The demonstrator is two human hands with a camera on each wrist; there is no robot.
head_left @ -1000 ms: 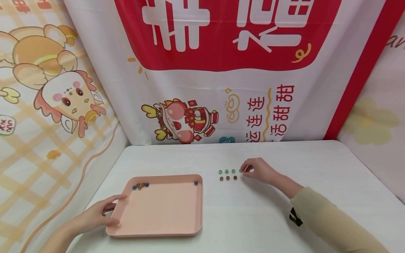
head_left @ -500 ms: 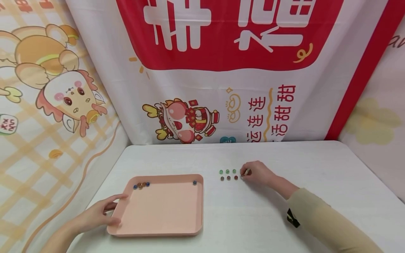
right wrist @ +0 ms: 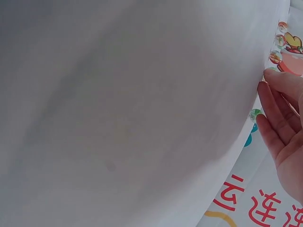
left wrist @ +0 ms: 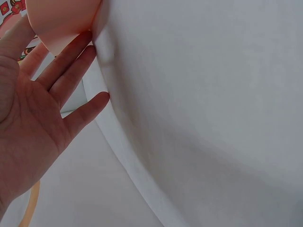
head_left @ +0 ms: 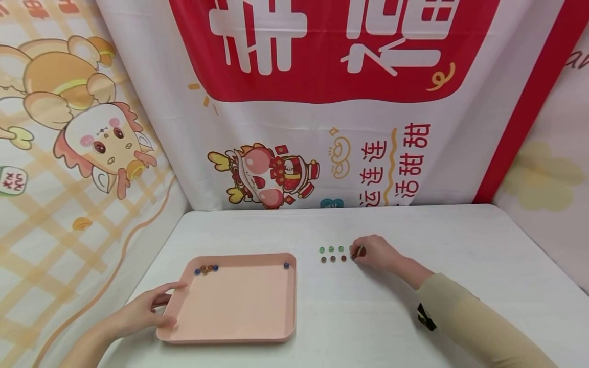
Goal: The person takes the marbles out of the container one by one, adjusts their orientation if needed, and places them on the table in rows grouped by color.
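Observation:
At the left, my left hand [head_left: 143, 312] holds the side of a pink tray [head_left: 230, 335], thumb and index finger on its rim. The other fingers lie along its outer wall in the left wrist view. On the table to the right, my right hand [head_left: 375, 251] is low, thumb and index finger pinching a small marble that they mostly hide. It is at the end of a row of brown marbles [head_left: 333, 259]. Just behind runs a row of green marbles [head_left: 331, 249], the rightmost partly covered by my fingers; a green marble [right wrist: 255, 114] shows beside the fingertips in the right wrist view.
Inside the tray's back left corner, blue and amber marbles [head_left: 205, 269] sit together. A single blue marble [head_left: 286, 266] lies in the back right corner. A printed curtain [head_left: 294, 122] hangs behind the white table [head_left: 368, 327].
My right hand has moved from the end of the green row slightly toward me, to the end of the brown row. A green marble shows where its fingers were. The left hand stays on the tray.

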